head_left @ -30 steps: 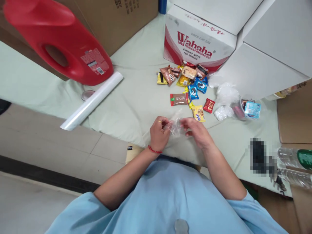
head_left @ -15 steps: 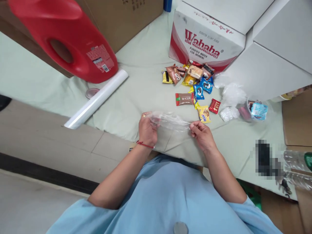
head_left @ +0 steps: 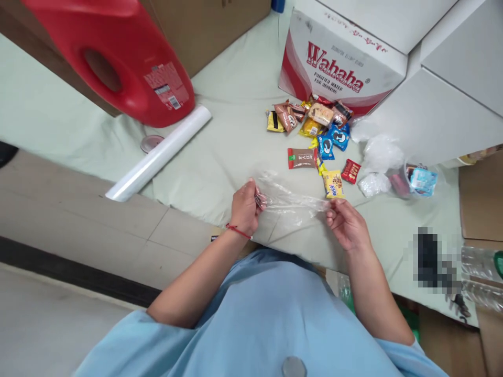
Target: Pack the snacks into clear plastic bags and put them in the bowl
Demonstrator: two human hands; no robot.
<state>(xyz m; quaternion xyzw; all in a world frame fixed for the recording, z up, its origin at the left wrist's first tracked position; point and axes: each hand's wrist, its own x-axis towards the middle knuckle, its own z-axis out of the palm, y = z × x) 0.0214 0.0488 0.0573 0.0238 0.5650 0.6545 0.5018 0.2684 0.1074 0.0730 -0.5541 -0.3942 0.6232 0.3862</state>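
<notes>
A thin sheet of clear plastic film (head_left: 288,201) stretches between my two hands. My left hand (head_left: 245,208), with a red cord at the wrist, is closed on one end of the film. Something small, dark and reddish shows there through the plastic; I cannot make out its kind. My right hand (head_left: 348,222) pinches the opposite end between thumb and fingers. Just beyond that hand lies a yellow snack packet (head_left: 334,184), beside a small red packet (head_left: 351,171). A brown packet with red ends (head_left: 302,158) lies farther back.
A pile of wrapped snacks (head_left: 320,114) lies before a Wahaha carton (head_left: 341,63). At right are crumpled plastic bundles (head_left: 382,153) and a clear tub (head_left: 439,183). A white roll (head_left: 159,153) and a big red jug (head_left: 157,78) stand left on the cloth-covered table (head_left: 236,136).
My right hand has moved right, away from my left hand, pulling the film longer. My left hand has turned, its thumb side now up. The view has shifted slightly.
</notes>
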